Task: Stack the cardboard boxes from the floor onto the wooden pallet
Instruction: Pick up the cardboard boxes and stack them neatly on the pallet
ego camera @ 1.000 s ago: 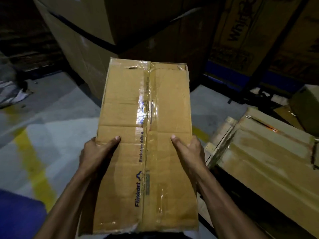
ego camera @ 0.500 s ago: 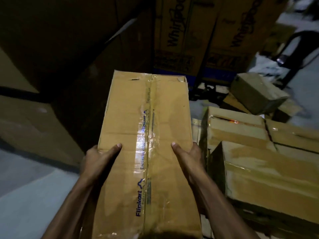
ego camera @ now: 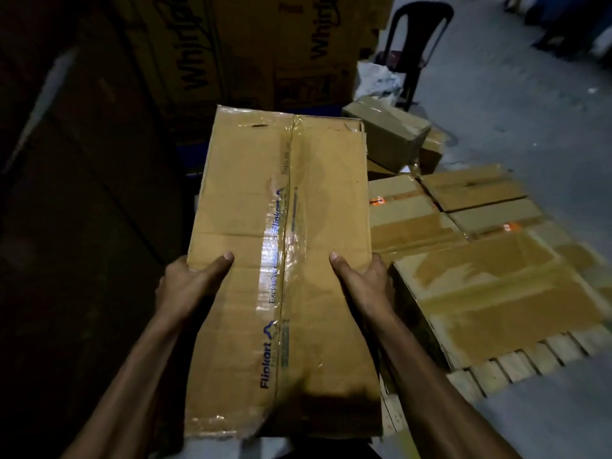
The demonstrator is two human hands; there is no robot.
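Both hands are on the box (ego camera: pixel 281 260) here, and it's up in the air, held out in front of the person. The left hand (ego camera: pixel 185 286) grips the left edge, thumb lying across the top face, fingers wrapped out of sight round the side. The right hand (ego camera: pixel 364 283) does the same on the right edge, thumb on top. A taped seam with blue Flipkart print runs down the middle of the box, lengthwise away from the person.

Off to the right and lower down sits the pallet (ego camera: pixel 516 362), its pale slat ends poking out along the near edge. It already carries a layer of flat boxes (ego camera: pixel 490 286), packed side by side and touching. The held box hangs just beside that layer, to its left, overlapping its edge from this view.

Behind, a smaller carton (ego camera: pixel 387 134) sits tilted past the pallet. Tall Whirlpool cartons (ego camera: pixel 251 51) stand at the back, and a dark plastic chair (ego camera: pixel 417 44) stands on the grey floor (ego camera: pixel 530 111).
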